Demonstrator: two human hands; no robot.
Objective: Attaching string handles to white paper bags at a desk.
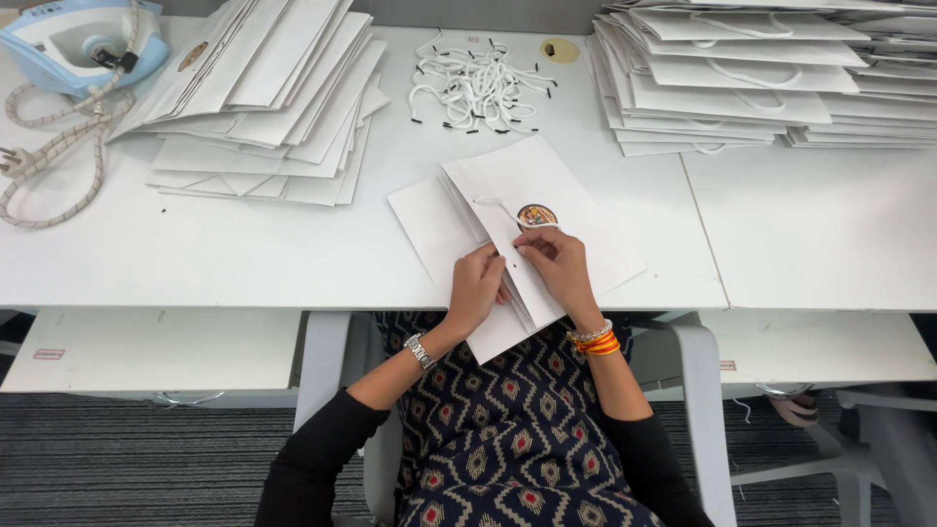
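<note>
Both my hands pinch a flat white paper bag (508, 229) at the table's (195, 254) near edge, left hand (475, 285) gripping its open mouth, right hand (554, 262) holding the white cord (503, 208) by the round sticker (536, 216), its length slanting away leftward.

Black long sleeves pushed up, navy dress with a red-and-cream diamond print, silver watch (419, 350) lower middle, orange and beaded bangles (596, 340) beside it.

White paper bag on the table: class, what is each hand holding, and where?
Both the left hand and right hand grip the flat paper bag at its near open edge, by the punched holes.
</note>
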